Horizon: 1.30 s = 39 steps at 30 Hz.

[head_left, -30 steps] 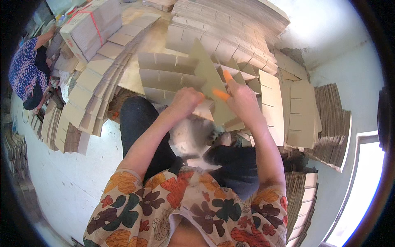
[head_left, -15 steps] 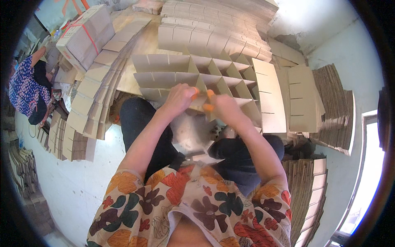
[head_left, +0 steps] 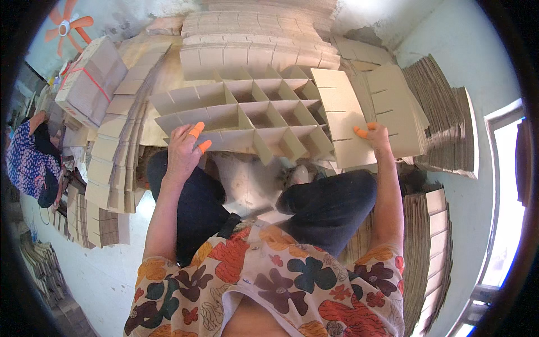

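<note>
A half-assembled cardboard divider (head_left: 269,115) stands in front of me, its slotted strips crossing into square cells. Past the cells, its long strips run on to the left. My left hand (head_left: 184,149), orange covers on thumb and forefinger, is closed over the nearest long strip close to its left end. On the right side of the grid, a flat slotted cardboard strip (head_left: 338,115) lies lengthwise away from me. My right hand (head_left: 377,137), also with orange finger covers, pinches this strip at its right edge; the underside of the grip is hidden.
Stacks of slotted cardboard stand behind the grid (head_left: 252,56), at left (head_left: 112,140), and at right (head_left: 443,112). Another stack (head_left: 418,241) stands by my right knee. A strapped carton (head_left: 90,81) and an orange fan (head_left: 65,27) are far left. Another person (head_left: 33,157) works there.
My hands have parted from the middle of the grid. The left has gone to the long strip's left end, the right to the flat strip's outer edge. The view has shifted too.
</note>
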Motion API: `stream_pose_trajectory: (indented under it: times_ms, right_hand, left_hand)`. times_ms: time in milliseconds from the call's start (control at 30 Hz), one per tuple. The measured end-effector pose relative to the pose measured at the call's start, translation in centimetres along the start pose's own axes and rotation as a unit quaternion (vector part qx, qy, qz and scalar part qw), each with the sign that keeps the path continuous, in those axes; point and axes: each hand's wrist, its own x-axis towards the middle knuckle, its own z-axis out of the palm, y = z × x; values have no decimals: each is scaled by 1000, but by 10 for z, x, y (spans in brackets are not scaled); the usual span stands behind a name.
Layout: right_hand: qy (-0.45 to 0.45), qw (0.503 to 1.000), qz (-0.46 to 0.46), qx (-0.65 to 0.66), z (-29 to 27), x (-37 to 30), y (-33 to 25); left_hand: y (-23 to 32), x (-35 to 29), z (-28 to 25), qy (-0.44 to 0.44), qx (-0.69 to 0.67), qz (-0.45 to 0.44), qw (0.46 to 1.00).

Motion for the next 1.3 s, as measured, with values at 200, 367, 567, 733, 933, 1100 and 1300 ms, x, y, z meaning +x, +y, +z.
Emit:
stream_pose_trajectory:
  times_ms: [200, 367, 567, 733, 933, 1100, 1300]
  right_hand:
    - [8, 961, 30, 275, 2, 11, 22]
    - [96, 947, -12, 306, -7, -1, 1]
    - [239, 963, -105, 64, -50, -8, -36]
    - [279, 930, -169, -170, -53, -19, -83]
    - [236, 944, -193, -123, -23, 2, -45]
    - [170, 972, -59, 151, -14, -7, -33]
    - [295, 942, -162, 25, -55, -10, -36]
  left_hand:
    - [-8, -2, 1, 6, 4, 4, 1000]
    - [-9, -3, -1, 22, 3, -2, 1000]
    - [-11, 0, -5, 58, -16, 9, 998]
    - [-10, 6, -2, 62, -36, 30, 997]
    - [-2, 9, 1, 68, -31, 16, 997]
    - [-6, 4, 0, 64, -31, 2, 997]
    - [-12, 0, 2, 62, -23, 10, 998]
